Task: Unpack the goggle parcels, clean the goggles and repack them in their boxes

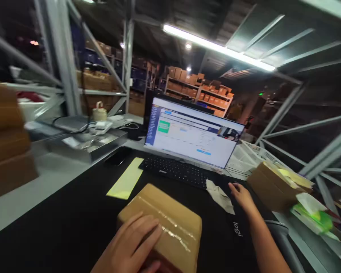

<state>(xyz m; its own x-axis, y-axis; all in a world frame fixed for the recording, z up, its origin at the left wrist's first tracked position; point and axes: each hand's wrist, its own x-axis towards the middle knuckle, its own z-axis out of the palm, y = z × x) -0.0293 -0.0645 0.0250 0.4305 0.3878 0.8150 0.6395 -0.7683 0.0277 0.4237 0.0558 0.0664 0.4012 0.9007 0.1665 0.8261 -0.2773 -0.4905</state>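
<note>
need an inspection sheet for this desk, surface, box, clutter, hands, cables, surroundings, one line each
surface: black mat marked "logi" on a grey table
job's things: cardboard box, clear tape across its top; keyboard beyond it
clutter: yellow slip, pale scrap by the keyboard's right end; carton holding yellow papers, tissue pack at right
hands: left hand on the box; right hand beside the scrap, any grip unclear
cables: white cable left of the monitor; dark cable hanging further left
surroundings: metal frames, shelves of boxes, lit tube overhead
</note>
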